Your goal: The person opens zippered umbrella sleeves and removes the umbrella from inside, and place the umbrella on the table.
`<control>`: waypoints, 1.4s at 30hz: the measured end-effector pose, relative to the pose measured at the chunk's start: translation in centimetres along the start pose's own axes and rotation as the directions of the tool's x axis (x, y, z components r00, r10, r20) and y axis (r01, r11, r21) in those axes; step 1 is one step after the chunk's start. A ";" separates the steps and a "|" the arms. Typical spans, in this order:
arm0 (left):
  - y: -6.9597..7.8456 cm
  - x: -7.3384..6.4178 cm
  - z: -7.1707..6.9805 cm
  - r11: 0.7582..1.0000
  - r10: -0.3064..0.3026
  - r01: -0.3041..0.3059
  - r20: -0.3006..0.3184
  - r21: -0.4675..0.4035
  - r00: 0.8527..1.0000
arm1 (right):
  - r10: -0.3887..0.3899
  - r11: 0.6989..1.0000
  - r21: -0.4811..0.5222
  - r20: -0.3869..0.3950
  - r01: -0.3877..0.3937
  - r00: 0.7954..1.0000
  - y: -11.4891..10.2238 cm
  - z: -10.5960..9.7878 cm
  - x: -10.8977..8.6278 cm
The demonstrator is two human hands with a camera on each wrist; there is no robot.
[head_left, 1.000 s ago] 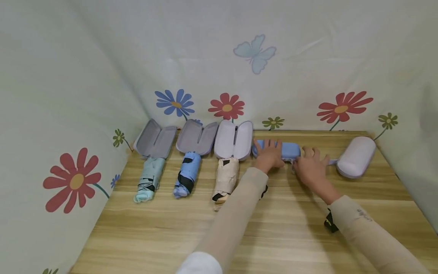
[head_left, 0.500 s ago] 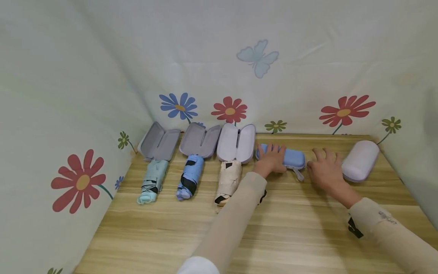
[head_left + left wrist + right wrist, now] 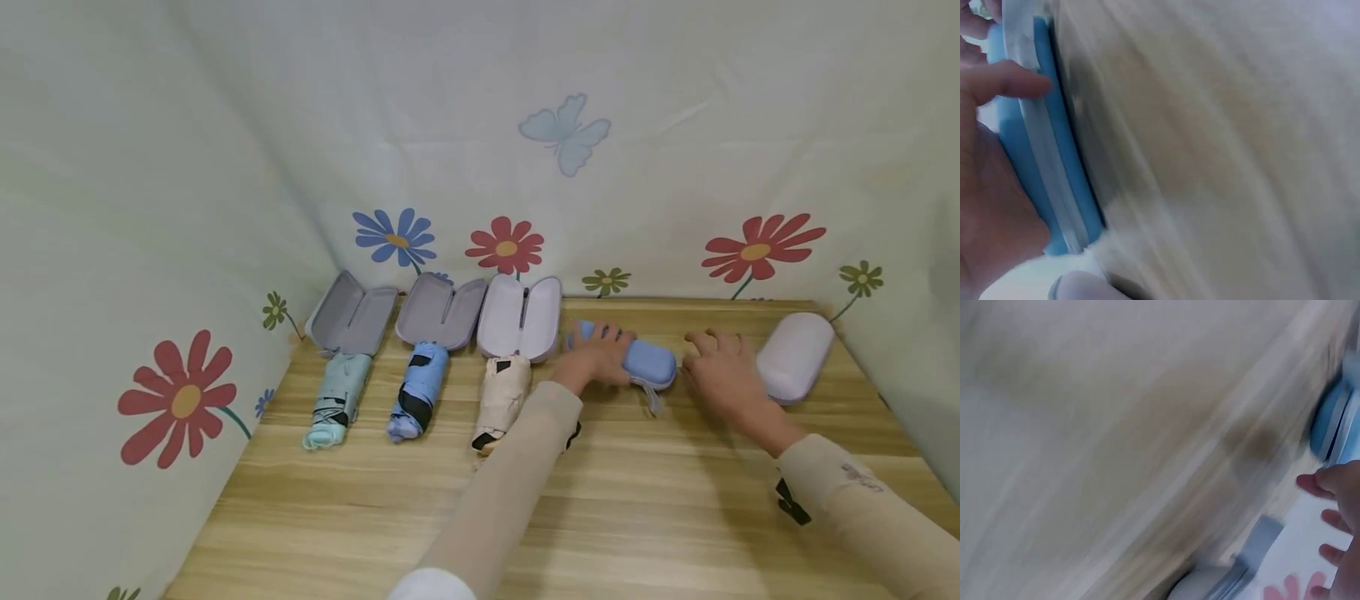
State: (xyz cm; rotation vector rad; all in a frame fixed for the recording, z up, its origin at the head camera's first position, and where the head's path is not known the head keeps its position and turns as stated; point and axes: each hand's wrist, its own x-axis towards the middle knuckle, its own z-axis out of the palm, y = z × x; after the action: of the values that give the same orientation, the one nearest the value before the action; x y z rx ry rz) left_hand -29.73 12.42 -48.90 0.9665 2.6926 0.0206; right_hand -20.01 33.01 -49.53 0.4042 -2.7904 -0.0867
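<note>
My left hand (image 3: pixel 596 358) grips a closed blue glasses case (image 3: pixel 651 363) lying at the back of the table. In the left wrist view the thumb presses on the zipped side of the blue glasses case (image 3: pixel 1066 162), while the fingers reach over its far side. A zip pull hangs from its near right edge. My right hand (image 3: pixel 723 375) hovers just right of that case, fingers loosely bent, holding nothing. In the right wrist view its fingertips are close to the case's end (image 3: pixel 1332 425); whether they touch is unclear.
A closed pale lilac case (image 3: pixel 795 358) lies at the far right. Leftward stand an open grey case (image 3: pixel 360 317), a second grey one (image 3: pixel 435 312) and a white one (image 3: pixel 501 321). Before them lie folded umbrellas: teal (image 3: pixel 339 392), blue (image 3: pixel 422 387), beige (image 3: pixel 502 396).
My right hand has let go near the zip pull and moved right, away from the blue case. The left hand keeps its hold; the case has swung slightly, its right end nearer me.
</note>
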 end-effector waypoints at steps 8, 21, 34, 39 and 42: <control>1.0 0.7 0.5 0.983 0.174 -0.175 -0.014 -0.058 0.985 | -0.078 0.997 -0.021 -0.020 0.077 0.997 0.7 0.2 0.3; 7.2 -2.8 0.1 0.887 -0.431 0.409 -0.065 -0.215 0.900 | 0.103 0.988 0.113 0.010 -0.103 0.995 -2.7 0.1 -0.1; 7.0 -2.9 1.1 0.939 -0.334 0.328 -0.046 -0.104 0.941 | 0.124 0.987 0.102 -0.025 -0.121 0.992 -3.6 -0.1 -0.1; 6.8 -3.3 0.8 0.951 -0.306 0.305 0.005 -0.047 0.952 | 0.148 0.985 0.089 0.008 -0.148 0.989 -2.8 0.1 0.4; 6.8 -3.3 0.7 0.957 -0.291 0.291 0.025 -0.009 0.956 | 0.176 0.979 0.092 0.071 -0.182 0.982 -2.0 0.2 0.7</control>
State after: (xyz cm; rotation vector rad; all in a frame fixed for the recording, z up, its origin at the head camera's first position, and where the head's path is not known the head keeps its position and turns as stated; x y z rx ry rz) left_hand -22.87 15.52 -48.04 0.5533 2.7811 -0.0327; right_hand -20.13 30.90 -49.72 0.1735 -2.8870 0.0816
